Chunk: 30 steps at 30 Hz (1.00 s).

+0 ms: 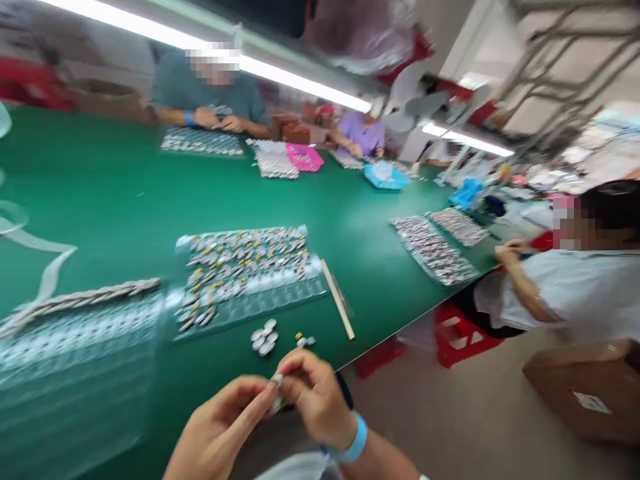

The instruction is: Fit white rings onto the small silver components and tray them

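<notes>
Probably light, stiff and best held edgewise, the whitish part (277,380) is pinched by left hand (220,420) and right hand (316,399).

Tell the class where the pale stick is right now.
In the head view, the pale stick lies just right of centre on the green table, beside the clear tray's right edge and beyond the right hand.

Left hand (215,427) at seven o'clock, right hand (317,403) at six, both pinching, fingertips (263,399) close together; right forearm (384,459) slanting from five!
</notes>
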Motion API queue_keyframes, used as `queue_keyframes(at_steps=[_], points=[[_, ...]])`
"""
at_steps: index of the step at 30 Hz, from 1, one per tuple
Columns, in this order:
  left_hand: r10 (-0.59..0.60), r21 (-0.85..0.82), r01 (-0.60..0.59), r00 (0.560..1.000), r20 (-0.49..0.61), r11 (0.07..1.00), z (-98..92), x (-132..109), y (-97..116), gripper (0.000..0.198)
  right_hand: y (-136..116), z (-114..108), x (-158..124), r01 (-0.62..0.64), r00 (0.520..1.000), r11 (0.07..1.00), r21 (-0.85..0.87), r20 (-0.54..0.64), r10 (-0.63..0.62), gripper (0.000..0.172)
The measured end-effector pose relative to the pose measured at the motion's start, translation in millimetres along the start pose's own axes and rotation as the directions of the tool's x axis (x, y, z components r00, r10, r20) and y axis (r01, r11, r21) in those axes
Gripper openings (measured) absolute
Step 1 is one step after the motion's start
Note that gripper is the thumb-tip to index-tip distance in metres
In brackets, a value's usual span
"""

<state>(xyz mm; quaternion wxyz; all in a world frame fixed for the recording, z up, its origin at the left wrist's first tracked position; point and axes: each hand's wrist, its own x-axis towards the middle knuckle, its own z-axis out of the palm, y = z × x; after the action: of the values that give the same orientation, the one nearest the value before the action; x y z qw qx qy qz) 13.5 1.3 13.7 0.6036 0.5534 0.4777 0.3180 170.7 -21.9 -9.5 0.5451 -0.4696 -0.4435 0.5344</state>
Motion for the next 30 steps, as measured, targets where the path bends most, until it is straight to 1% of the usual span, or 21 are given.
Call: queue_keyframes(at_steps=[1,3,5,8,11,15,17,18,21,23,27,30], points=[[-0.015,-0.076,0.014,1.000,-0.009,0.997,2.5,0,6,0.033,-1,-2,0,-0.039,0.999,0.998,0.050,0.016,0.038,0.024],[-0.035,-0.252,0.020,0.998,-0.055,0.968,6.0,4,11,0.034,2,-4,3,-0.108,0.994,0.981,0.158,0.049,0.102,0.020],[-0.048,-0.334,0.029,0.998,-0.049,0.942,6.3,7,10,0.034,8,-5,6,-0.150,0.988,0.952,0.268,0.074,0.135,0.016],[-0.049,-0.426,0.061,0.998,0.038,0.903,2.8,9,8,0.029,14,-3,8,-0.207,0.977,0.918,0.337,0.115,0.178,0.015],[-0.035,-0.501,0.081,0.994,0.100,0.862,-0.5,9,9,0.024,13,2,9,-0.234,0.972,0.914,0.330,0.105,0.211,0.019],[-0.045,-0.517,0.072,0.997,0.064,0.853,-1.3,12,7,0.023,14,9,10,-0.219,0.975,0.916,0.337,0.039,0.219,0.026],[-0.060,-0.501,0.076,0.997,0.048,0.862,-2.0,14,6,0.024,15,12,10,-0.182,0.981,0.920,0.346,-0.002,0.195,0.025],[-0.068,-0.493,0.087,0.996,0.057,0.866,-2.9,14,6,0.023,16,13,10,-0.165,0.984,0.922,0.349,-0.011,0.180,0.023],[-0.078,-0.492,0.126,0.990,0.118,0.861,-6.9,15,4,0.021,15,14,11,-0.143,0.989,0.913,0.381,0.012,0.150,0.019],[-0.084,-0.503,0.148,0.985,0.149,0.851,-8.8,15,3,0.022,14,14,12,-0.158,0.987,0.892,0.423,0.040,0.155,0.020],[-0.118,-0.509,0.184,0.980,0.159,0.841,-7.5,17,5,0.030,12,15,12,-0.187,0.981,0.869,0.459,0.041,0.189,0.026],[-0.094,-0.505,0.159,0.984,0.152,0.848,-3.7,16,9,0.028,15,16,11,-0.171,0.984,0.868,0.467,0.029,0.179,0.027]])
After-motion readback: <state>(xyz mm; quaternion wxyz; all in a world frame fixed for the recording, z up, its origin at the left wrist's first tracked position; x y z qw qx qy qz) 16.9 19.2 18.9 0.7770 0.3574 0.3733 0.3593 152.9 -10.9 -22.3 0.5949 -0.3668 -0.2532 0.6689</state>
